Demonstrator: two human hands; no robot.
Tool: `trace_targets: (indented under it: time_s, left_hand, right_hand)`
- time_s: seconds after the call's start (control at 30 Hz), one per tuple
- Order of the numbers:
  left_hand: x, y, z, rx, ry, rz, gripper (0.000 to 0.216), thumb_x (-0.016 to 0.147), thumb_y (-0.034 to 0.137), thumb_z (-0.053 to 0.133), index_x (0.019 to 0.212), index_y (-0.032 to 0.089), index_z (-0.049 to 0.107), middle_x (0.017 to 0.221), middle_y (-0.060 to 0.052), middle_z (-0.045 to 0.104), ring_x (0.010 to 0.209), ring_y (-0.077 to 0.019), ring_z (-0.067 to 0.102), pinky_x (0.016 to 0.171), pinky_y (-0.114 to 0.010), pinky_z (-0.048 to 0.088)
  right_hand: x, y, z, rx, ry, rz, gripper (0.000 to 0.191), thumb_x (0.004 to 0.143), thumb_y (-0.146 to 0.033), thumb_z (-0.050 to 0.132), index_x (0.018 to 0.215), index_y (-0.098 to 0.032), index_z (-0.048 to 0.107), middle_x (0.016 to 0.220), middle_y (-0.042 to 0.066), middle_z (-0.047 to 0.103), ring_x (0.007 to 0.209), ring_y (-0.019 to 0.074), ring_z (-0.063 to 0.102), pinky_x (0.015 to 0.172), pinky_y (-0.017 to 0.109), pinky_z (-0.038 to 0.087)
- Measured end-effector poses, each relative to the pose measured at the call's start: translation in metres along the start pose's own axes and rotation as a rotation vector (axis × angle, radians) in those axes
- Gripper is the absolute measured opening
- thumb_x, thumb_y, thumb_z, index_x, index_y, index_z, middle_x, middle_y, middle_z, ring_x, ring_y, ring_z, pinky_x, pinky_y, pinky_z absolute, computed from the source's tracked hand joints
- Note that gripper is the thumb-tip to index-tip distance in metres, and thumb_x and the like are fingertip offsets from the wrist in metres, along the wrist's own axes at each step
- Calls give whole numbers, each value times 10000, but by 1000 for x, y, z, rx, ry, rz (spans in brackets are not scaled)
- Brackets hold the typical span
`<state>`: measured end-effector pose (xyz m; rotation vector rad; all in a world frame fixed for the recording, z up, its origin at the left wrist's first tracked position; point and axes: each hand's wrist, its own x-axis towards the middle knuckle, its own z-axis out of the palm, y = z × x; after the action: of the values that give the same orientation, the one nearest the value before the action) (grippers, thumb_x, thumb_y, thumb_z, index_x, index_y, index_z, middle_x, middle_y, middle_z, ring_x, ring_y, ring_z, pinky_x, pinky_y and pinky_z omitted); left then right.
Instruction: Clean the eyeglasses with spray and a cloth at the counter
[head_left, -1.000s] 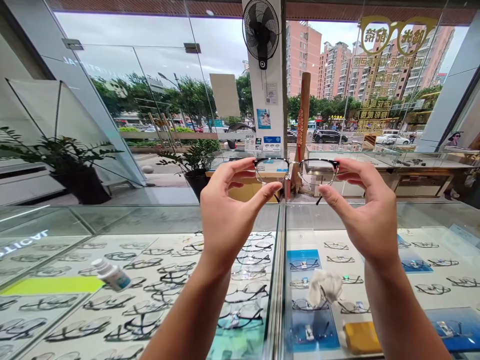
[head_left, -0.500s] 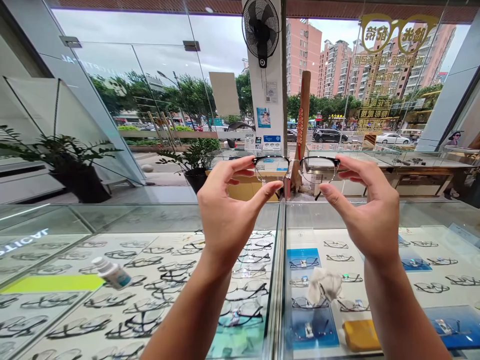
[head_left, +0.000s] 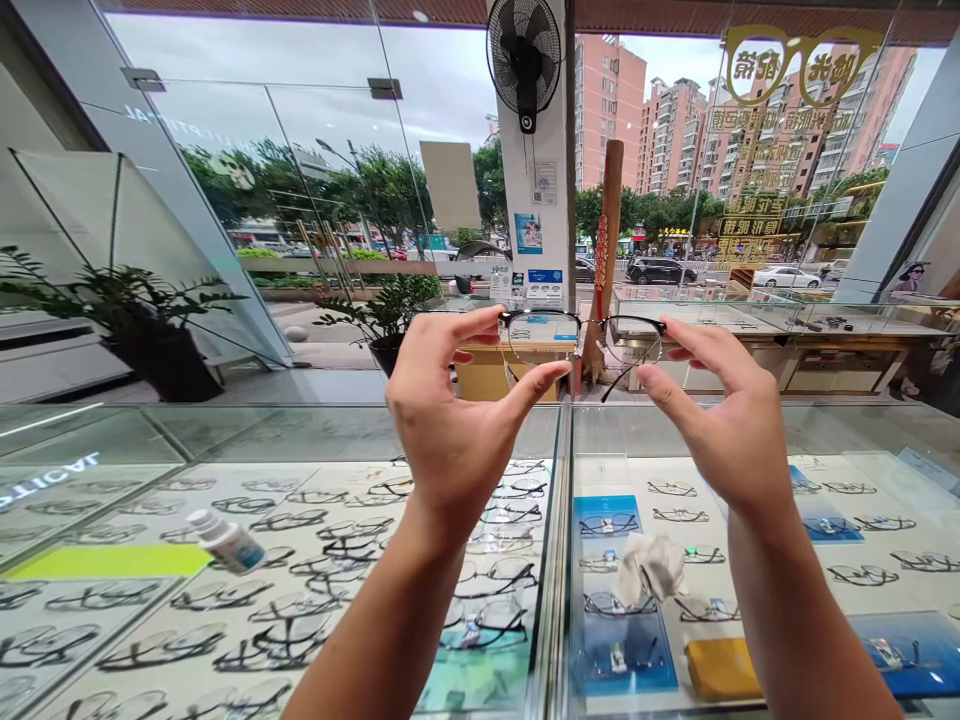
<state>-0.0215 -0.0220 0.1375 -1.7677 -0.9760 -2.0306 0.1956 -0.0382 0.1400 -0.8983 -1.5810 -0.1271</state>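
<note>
I hold a pair of black-rimmed glasses [head_left: 582, 335] up in front of me, above a glass display counter [head_left: 559, 440]. My left hand [head_left: 450, 420] pinches the left end of the frame between thumb and forefinger. My right hand [head_left: 731, 425] pinches the right end the same way. The lenses face away from me towards the shop window. One temple hangs down on the right side.
On the counter glass lie a small white bottle [head_left: 225, 540], a crumpled white cloth [head_left: 651, 565] and a yellow cloth [head_left: 720, 668]. Several glasses are laid out inside the case. Potted plants [head_left: 142, 310], a wall fan [head_left: 525, 60] and another counter [head_left: 750, 320] stand beyond.
Both hands have shifted slightly left with the glasses and tilted them; the right temple now hangs lower. The grip is unchanged.
</note>
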Motion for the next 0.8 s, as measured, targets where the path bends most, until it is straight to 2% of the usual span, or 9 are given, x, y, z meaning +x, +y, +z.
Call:
trace_targets:
  time_s: [0.3,0.6,0.8]
  left_hand:
    - [0,-1,0,-9,-1,-32,499,729,534,910,1104,259,729,989,-40,703,943,-227,683,858,-400,587]
    - [1,-16,8,-220,-147,-262,593,718,556,909,1167,208,739,1082,-105,781,1004,-241,753,892,-373,629]
    - [1,-25,14,-302,-194,-324,622,685,582,921,1147,201,752,1068,-127,796,982,-249,769,844,-369,639]
  right_hand:
    - [0,1,3,20,19,9,416,905,-476,737,1253,-248,743,1146,77,758,1054,256,707,928,483,605]
    - [-3,-7,8,-64,161,-102,369,897,-440,740,1225,-272,710,1140,72,723,1028,268,672,920,509,595]
    - [-4,-9,8,-91,191,-139,367,908,-430,729,1240,-278,692,1144,80,699,1054,290,650,927,531,586]
